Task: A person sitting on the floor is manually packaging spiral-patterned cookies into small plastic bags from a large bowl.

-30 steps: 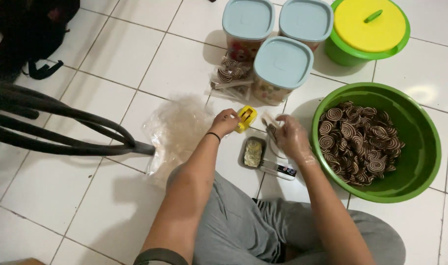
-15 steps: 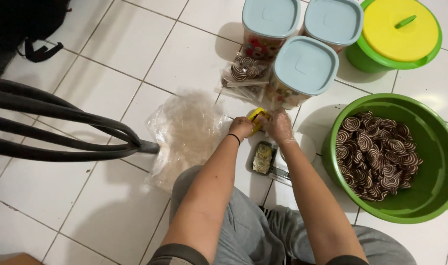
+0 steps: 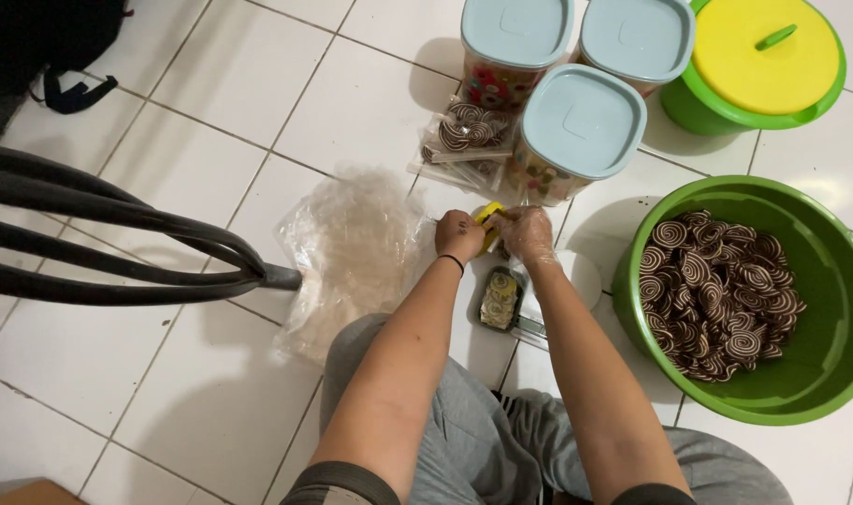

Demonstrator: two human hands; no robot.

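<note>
We see our left hand (image 3: 459, 234) and gloved right hand (image 3: 526, 232) both closed on a small yellow object (image 3: 487, 217) over the white tiled floor (image 3: 211, 112), just below the blue-lidded jar (image 3: 576, 131), left of the green basin (image 3: 819, 374)

Even indoor light is falling from above, glaring softly off the white floor tiles (image 3: 211, 103) and the green basin (image 3: 824, 369). Containers are casting short, soft shadows leftward. Focus is holding sharp; edges are bending slightly.
</note>
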